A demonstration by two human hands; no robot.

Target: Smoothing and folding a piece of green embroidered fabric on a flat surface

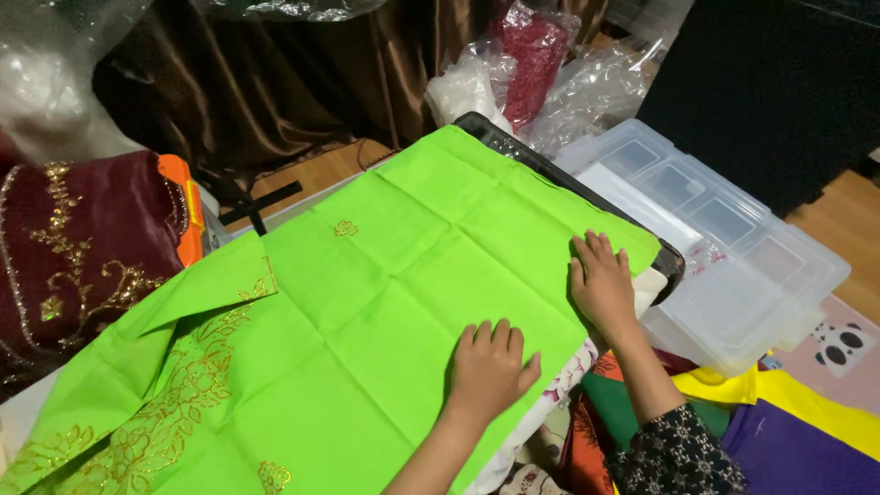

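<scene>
Head view: the left hand (pixel 490 367) lay palm-down, fingers together, gripping nothing, flat on the bright green embroidered cloth (pixel 367 302) spread over the table. Farther off, the right hand (pixel 600 280) pressed open and flat near the cloth's edge, beside a clear plastic lid (pixel 733 247), with the maroon gold-trimmed fabric (pixel 82 238) at the far left

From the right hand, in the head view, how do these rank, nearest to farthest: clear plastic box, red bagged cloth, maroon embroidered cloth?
Measured from the right hand:
1. Clear plastic box, just to its right.
2. Red bagged cloth, up at the far side.
3. Maroon embroidered cloth, far left edge.
</scene>
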